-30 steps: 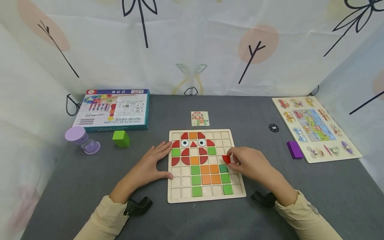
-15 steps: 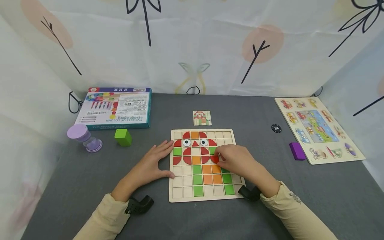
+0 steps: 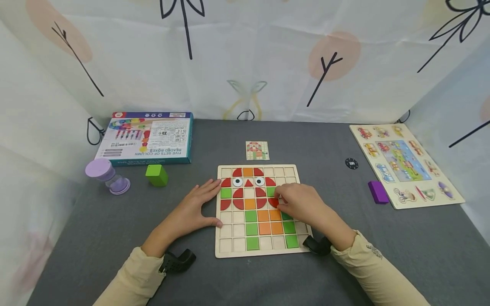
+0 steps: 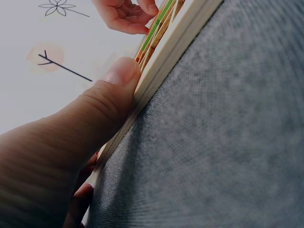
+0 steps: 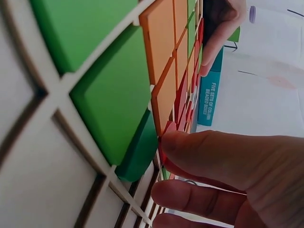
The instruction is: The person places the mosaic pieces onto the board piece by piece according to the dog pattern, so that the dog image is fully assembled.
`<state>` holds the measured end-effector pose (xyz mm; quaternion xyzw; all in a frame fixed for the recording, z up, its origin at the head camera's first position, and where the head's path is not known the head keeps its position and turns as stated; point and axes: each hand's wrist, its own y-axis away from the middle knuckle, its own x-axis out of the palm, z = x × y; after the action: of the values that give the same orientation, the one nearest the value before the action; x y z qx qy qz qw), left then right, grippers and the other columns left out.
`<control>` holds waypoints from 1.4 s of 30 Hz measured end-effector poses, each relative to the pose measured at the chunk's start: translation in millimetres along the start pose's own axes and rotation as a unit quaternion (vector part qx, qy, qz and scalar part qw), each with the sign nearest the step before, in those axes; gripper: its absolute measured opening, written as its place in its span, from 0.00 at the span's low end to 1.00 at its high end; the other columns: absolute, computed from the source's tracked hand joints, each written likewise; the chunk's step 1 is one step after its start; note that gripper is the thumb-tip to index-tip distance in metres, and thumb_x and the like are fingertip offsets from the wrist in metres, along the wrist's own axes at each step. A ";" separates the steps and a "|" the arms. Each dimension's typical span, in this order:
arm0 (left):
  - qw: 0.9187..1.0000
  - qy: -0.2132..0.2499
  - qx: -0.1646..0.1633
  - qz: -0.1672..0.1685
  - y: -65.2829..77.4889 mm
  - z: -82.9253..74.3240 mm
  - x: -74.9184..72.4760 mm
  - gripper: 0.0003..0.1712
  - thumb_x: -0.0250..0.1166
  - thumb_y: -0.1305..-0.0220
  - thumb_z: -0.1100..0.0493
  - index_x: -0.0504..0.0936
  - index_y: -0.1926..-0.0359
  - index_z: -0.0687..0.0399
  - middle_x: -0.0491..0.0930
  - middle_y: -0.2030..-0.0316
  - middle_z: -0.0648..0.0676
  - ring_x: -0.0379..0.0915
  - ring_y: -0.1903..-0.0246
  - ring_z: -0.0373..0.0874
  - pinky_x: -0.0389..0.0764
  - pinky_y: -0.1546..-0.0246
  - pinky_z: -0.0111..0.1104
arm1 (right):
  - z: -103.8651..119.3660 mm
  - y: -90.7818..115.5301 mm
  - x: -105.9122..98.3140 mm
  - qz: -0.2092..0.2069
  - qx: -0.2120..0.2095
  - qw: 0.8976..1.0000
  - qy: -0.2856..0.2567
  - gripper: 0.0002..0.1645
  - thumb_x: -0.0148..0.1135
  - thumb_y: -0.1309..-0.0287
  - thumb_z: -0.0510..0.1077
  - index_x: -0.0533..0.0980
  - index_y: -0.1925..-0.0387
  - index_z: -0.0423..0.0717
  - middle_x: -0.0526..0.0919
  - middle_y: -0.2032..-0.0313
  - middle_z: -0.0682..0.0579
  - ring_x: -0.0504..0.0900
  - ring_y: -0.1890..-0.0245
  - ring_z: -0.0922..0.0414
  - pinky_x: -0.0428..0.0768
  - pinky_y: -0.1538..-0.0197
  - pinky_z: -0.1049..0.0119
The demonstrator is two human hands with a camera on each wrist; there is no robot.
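Note:
A wooden grid board (image 3: 226, 245) filled partly with red, orange and green tiles lies on the table. My left hand (image 3: 197, 206) rests along its left edge, fingers stretched out and thumb apart; in the left wrist view the thumb (image 4: 118, 76) touches the board's side. Over the right half of the grid, my right hand (image 3: 300, 204) pinches a red curved-edge tile (image 3: 273, 202) at a cell below a green square (image 3: 271, 192). The right wrist view has the thumb over that tile, close to an orange square (image 5: 164, 95). The other fingers partly hide the board's right columns.
A small pattern card (image 3: 257, 151) lies behind the board. On the left are a boxed game (image 3: 149, 140), a lilac sand timer (image 3: 109, 176) and a green block (image 3: 157, 175). Rightward lie a black disc (image 3: 351, 163), a purple block (image 3: 378, 192) and a picture board (image 3: 405, 202).
My right hand has carried the red tile leftward from above the dark green piece to the cell under the green square. The left hand keeps its place on the board's edge.

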<state>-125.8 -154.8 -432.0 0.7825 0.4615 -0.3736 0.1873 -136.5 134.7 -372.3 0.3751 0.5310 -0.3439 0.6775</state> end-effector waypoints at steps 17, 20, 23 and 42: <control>1.000 -0.006 -0.018 0.010 4.0 4.3 -2.0 0.57 0.69 0.65 0.36 0.57 0.34 0.51 0.51 0.33 0.46 0.39 0.33 0.44 0.41 0.36 0.49 | -52.2 52.7 -10.1 -0.048 0.068 0.996 -0.014 0.16 0.70 0.59 0.45 0.77 0.65 0.51 0.76 0.70 0.56 0.72 0.73 0.61 0.70 0.75 0.65; 1.000 -0.007 -0.022 0.010 5.1 5.1 -2.1 0.57 0.69 0.64 0.35 0.57 0.34 0.51 0.50 0.33 0.45 0.39 0.33 0.44 0.41 0.36 0.49 | -55.4 53.9 -5.6 -0.034 0.061 0.997 -0.013 0.15 0.70 0.59 0.44 0.78 0.65 0.52 0.76 0.68 0.57 0.73 0.72 0.61 0.72 0.74 0.64; 1.000 -0.010 -0.024 0.009 5.3 4.9 -1.7 0.57 0.69 0.64 0.35 0.57 0.34 0.51 0.50 0.33 0.45 0.39 0.33 0.44 0.41 0.36 0.49 | -57.7 53.1 -0.5 -0.035 0.047 0.998 -0.005 0.12 0.69 0.59 0.42 0.78 0.67 0.53 0.75 0.68 0.57 0.73 0.72 0.61 0.73 0.73 0.63; 1.000 0.004 -0.007 -0.004 5.0 4.2 -1.9 0.58 0.70 0.66 0.36 0.58 0.35 0.53 0.52 0.34 0.48 0.41 0.33 0.47 0.42 0.36 0.50 | -39.5 43.8 3.3 -0.033 -0.080 0.996 -0.032 0.09 0.68 0.56 0.41 0.78 0.70 0.56 0.73 0.70 0.61 0.69 0.75 0.66 0.70 0.73 0.72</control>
<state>-123.7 -161.1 -433.6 0.7807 0.4680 -0.3684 0.1891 -116.2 190.1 -375.4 0.2906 0.5470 -0.3342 0.7104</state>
